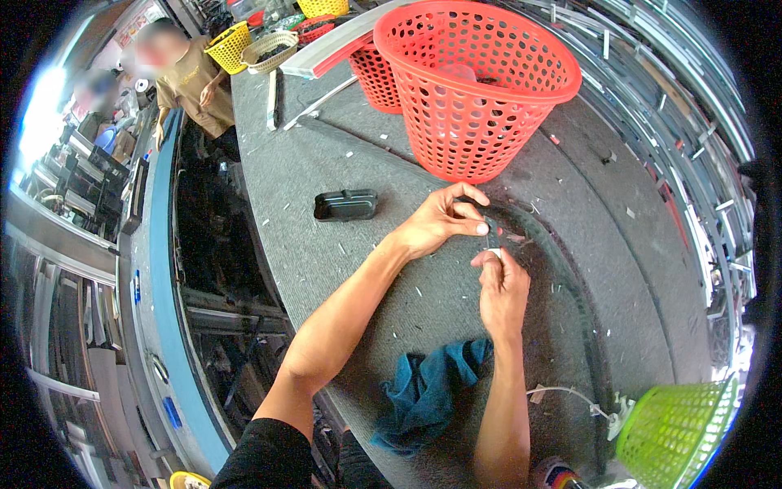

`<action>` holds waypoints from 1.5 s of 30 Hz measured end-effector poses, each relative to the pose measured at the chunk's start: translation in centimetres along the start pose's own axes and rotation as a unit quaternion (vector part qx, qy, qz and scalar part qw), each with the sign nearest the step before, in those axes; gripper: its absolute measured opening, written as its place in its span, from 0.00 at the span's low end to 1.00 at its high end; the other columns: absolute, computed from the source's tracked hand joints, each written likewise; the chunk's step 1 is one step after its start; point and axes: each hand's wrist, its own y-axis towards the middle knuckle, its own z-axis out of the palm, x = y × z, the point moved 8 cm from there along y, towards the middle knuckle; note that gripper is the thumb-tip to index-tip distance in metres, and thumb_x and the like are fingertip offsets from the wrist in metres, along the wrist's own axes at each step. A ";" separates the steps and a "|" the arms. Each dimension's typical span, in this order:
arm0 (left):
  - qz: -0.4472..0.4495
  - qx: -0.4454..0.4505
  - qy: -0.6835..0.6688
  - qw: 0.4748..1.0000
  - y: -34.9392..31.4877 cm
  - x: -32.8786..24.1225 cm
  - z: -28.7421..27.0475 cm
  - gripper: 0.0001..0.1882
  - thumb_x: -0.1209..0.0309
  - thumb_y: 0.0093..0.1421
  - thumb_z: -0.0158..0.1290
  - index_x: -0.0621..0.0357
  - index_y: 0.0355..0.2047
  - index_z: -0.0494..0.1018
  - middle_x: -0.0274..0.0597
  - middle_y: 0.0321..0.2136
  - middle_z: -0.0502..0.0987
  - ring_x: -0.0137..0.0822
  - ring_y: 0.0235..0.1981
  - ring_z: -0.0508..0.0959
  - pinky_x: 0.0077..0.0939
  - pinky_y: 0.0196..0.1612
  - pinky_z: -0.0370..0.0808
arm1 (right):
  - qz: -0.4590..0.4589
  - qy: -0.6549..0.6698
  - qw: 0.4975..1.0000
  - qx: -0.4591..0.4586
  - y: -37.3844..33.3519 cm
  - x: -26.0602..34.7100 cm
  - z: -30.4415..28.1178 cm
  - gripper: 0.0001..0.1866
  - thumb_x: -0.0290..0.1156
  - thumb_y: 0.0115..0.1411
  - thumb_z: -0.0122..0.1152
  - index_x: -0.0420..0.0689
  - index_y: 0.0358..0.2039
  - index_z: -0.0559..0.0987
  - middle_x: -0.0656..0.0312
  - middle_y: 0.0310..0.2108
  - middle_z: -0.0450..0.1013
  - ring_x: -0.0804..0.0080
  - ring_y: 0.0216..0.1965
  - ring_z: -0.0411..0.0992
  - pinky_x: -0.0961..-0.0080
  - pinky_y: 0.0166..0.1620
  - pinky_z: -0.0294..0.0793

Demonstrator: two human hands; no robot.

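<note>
My left hand reaches in over the grey worktable and pinches a small dark piece between thumb and finger. Close below it, my right hand is closed, its thumb and fingertips against the lower end of that piece; a bit of white shows at the fingertips, too small to name. To the left of my left hand lies a small black open tray. A crumpled teal cloth rests between my forearms. Just beyond my hands stands a large red perforated basket with a few items inside.
Another red basket stands behind the large one. A green basket sits at the lower right beside a white cord. Long metal profiles line the right side. At the upper left a person stands near a yellow basket.
</note>
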 end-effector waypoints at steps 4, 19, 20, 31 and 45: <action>-0.025 -0.015 0.033 0.999 0.1 0.9 -0.7 0.10 0.79 0.60 0.65 0.61 0.41 0.79 0.43 0.35 0.85 0.32 0.38 0.83 0.30 0.46 0.79 | -0.011 0.020 0.999 -0.030 0.1 0.2 -0.1 0.10 0.29 0.68 0.51 0.41 0.34 0.81 0.57 0.29 0.81 0.61 0.27 0.80 0.65 0.34 0.77; -0.035 -0.011 -0.067 0.997 -0.2 1.5 -1.1 0.04 0.77 0.63 0.63 0.63 0.37 0.82 0.41 0.35 0.84 0.35 0.38 0.84 0.35 0.47 0.84 | -0.081 0.043 0.991 -0.093 -0.1 1.4 -0.8 0.11 0.29 0.70 0.54 0.40 0.32 0.80 0.59 0.16 0.68 0.73 0.16 0.65 0.69 0.26 0.65; -0.033 -0.009 -0.070 0.997 -0.2 1.5 -1.0 0.04 0.76 0.63 0.63 0.63 0.37 0.82 0.41 0.35 0.84 0.35 0.38 0.84 0.36 0.48 0.84 | -0.080 0.039 0.992 -0.092 -0.1 1.4 -0.8 0.11 0.29 0.70 0.54 0.40 0.32 0.80 0.59 0.16 0.68 0.73 0.16 0.65 0.69 0.26 0.65; -0.004 -0.005 -0.040 0.999 -0.2 1.2 -0.5 0.03 0.75 0.65 0.60 0.61 0.38 0.80 0.42 0.37 0.84 0.40 0.43 0.85 0.38 0.52 0.83 | -0.085 0.061 0.991 -0.084 -0.2 1.3 -0.8 0.09 0.29 0.70 0.54 0.41 0.35 0.81 0.62 0.15 0.64 0.77 0.17 0.61 0.71 0.25 0.61; -0.009 -0.010 0.024 1.000 -0.3 0.6 0.5 0.04 0.74 0.66 0.60 0.61 0.38 0.80 0.42 0.36 0.84 0.45 0.46 0.85 0.38 0.50 0.82 | -0.051 0.062 0.995 -0.058 0.1 1.5 -0.8 0.09 0.30 0.71 0.53 0.41 0.35 0.79 0.64 0.20 0.67 0.74 0.21 0.65 0.71 0.29 0.64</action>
